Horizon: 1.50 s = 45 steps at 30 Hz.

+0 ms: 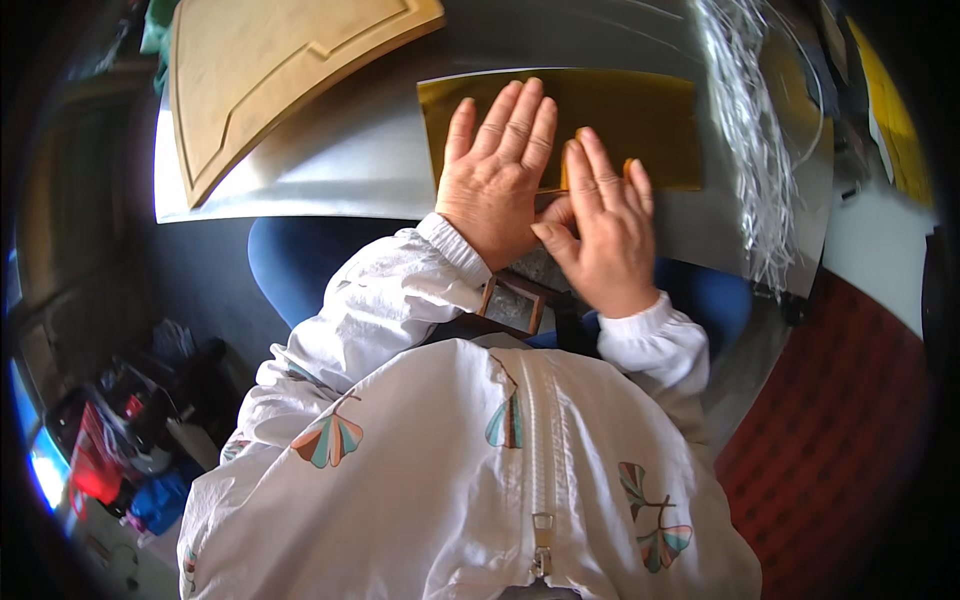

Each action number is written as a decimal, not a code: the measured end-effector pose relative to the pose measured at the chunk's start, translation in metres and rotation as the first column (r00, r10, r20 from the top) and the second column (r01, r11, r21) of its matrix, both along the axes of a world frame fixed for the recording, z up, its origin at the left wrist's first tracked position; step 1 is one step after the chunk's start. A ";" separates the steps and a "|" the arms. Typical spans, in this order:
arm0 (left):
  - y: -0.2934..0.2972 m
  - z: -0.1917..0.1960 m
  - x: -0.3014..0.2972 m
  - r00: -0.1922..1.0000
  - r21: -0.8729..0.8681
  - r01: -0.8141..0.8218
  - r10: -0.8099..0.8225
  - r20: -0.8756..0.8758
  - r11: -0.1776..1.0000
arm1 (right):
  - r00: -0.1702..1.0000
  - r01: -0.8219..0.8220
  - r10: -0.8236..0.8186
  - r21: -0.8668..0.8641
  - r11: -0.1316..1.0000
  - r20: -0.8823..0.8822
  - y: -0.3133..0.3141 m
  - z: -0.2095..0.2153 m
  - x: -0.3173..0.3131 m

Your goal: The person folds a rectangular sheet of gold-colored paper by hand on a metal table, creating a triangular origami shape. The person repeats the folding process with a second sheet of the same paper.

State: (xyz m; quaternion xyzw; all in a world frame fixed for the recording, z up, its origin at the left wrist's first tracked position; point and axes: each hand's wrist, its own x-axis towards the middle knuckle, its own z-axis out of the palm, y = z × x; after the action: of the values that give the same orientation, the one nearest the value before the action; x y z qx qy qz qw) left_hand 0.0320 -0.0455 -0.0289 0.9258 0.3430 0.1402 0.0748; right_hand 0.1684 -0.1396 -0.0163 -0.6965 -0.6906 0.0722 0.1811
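Note:
A glossy golden-brown sheet [640, 115] lies flat on the metal tabletop in front of me. My left hand [495, 190] rests palm down on its left part, with fingers stretched out and slightly apart. Beside it, my right hand [607, 225] lies over the sheet's near edge, its fingers extended and holding nothing that I can see. A brighter orange edge [565, 175] shows by the right fingers; whether it is a fold of the sheet or a separate piece, I cannot tell. The two hands nearly meet at the thumbs.
A grooved wooden board [270, 80] lies at the left on the metal tabletop [330, 160]. To the right hangs a bundle of silvery strands [745, 120] over the table edge. Below are a blue seat [285, 265], a small brown frame [515, 305] and a red mat [830, 390].

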 end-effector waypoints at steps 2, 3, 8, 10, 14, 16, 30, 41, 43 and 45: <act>-0.005 0.000 -0.018 0.997 -0.076 0.069 -0.065 0.051 0.995 | 0.995 -0.091 0.090 0.024 0.996 0.042 0.003 -0.007 0.015; -0.007 0.000 -0.029 0.994 -0.082 0.077 -0.071 0.078 0.994 | 0.992 -0.113 0.110 0.057 0.992 0.061 0.001 -0.007 0.025; -0.012 0.003 -0.068 0.999 -0.153 0.019 -0.014 0.036 0.988 | 0.963 -0.100 0.117 -0.080 0.992 0.243 -0.003 -0.004 0.032; -0.013 0.004 -0.072 1.000 -0.146 -0.002 0.006 0.031 0.989 | 0.976 -0.105 0.099 0.017 0.994 0.192 0.003 0.000 0.014; -0.010 0.004 -0.073 0.994 -0.160 0.011 0.006 0.107 0.987 | 0.975 -0.217 0.217 0.004 0.976 0.053 0.014 -0.001 -0.024; -0.004 0.002 -0.076 0.986 -0.161 0.035 -0.007 0.167 0.986 | 0.975 -0.216 0.218 -0.039 0.976 0.047 0.015 -0.006 -0.034; 0.017 -0.005 -0.089 0.925 -0.065 0.053 -0.024 0.379 0.996 | 0.937 -0.173 0.217 0.175 0.969 -0.273 0.011 -0.010 -0.018; 0.029 -0.007 -0.074 0.869 -0.192 -0.049 0.137 0.476 0.980 | 0.894 0.191 -0.131 0.099 0.977 -0.427 0.032 0.016 -0.026; 0.032 -0.007 -0.074 0.873 -0.157 -0.069 0.136 0.468 0.985 | 0.919 0.203 -0.141 0.133 0.970 -0.369 0.040 0.015 -0.023; 0.035 -0.007 -0.073 0.869 -0.112 -0.089 0.132 0.477 0.990 | 0.920 0.225 -0.162 0.143 0.964 -0.356 0.046 0.015 -0.021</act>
State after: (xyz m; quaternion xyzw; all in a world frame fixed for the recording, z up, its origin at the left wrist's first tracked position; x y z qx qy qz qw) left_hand -0.0407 -0.0104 -0.0355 0.8362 0.3716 0.3557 0.1900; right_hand 0.1478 -0.0935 -0.0010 -0.7192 -0.5799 0.1104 0.3665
